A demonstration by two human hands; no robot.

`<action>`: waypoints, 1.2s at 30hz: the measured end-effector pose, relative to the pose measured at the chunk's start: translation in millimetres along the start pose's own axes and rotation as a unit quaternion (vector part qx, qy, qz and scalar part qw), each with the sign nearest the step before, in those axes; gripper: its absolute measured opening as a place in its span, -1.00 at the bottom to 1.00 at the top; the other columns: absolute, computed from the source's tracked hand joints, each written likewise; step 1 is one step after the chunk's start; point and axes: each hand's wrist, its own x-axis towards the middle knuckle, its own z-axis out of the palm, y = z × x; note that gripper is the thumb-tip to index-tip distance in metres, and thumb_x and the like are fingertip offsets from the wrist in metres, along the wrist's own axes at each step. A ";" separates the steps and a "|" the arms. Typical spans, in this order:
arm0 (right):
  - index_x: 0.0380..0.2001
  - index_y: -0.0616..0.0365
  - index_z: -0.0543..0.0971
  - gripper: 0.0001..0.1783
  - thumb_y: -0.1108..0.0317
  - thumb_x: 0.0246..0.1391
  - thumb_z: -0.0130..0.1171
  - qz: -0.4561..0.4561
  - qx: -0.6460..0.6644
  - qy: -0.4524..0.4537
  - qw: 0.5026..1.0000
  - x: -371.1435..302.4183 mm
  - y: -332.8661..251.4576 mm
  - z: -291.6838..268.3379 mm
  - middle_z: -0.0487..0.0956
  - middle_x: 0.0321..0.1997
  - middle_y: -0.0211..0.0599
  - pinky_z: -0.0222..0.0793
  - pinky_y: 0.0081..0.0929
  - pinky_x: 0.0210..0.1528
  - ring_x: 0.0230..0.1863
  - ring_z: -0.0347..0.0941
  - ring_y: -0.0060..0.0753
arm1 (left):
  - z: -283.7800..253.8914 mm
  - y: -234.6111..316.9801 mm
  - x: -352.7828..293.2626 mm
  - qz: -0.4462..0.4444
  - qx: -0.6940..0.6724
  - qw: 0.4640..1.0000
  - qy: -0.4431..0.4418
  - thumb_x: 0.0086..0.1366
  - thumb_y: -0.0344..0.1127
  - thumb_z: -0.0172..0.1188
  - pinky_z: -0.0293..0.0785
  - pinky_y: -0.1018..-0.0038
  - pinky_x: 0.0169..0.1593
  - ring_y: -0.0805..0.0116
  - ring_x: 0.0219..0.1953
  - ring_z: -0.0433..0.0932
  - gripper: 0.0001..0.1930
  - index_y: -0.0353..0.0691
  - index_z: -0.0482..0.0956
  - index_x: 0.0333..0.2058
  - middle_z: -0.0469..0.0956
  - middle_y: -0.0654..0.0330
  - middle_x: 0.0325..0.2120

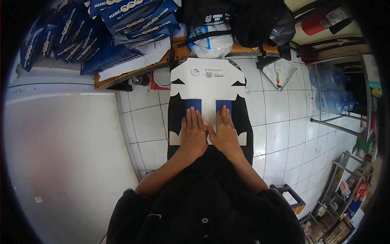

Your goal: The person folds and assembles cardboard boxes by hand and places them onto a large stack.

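Observation:
A flat, die-cut white cardboard box blank (pixel 209 87) lies across my lap, over dark cloth. Its two side flaps are folded inward and show their blue outer face. My left hand (pixel 193 132) lies flat with fingers stretched over the left blue flap (pixel 193 103). On the other side, my right hand (pixel 223 132) presses its extended fingers on the right blue flap (pixel 224 104). Both thumbs point inward and nearly meet over the white middle strip. Small printing shows on the far panel. The near edge of the blank is partly hidden under my hands.
Stacks of blue folded boxes (pixel 134 18) fill a wooden bench (pixel 122 79) at the far left. Black bags (pixel 260 20) and a plastic-wrapped pack (pixel 211 42) sit beside them. A dustpan (pixel 280 74) lies on the tiles; water jugs (pixel 335 97) and metal racks stand at right.

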 end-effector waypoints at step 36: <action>0.01 0.02 0.44 -0.25 0.10 -0.25 0.59 0.149 0.038 0.105 0.982 -18.3 50.0 -21.8 0.50 -0.07 0.02 0.43 0.03 -0.07 -0.02 0.48 0.14 | 54.2 -0.7 75.1 -0.066 -0.429 0.899 0.060 0.12 -0.35 0.53 0.48 0.30 -0.34 0.30 -0.52 0.52 -0.50 -0.39 0.47 -0.06 0.49 0.15 -0.62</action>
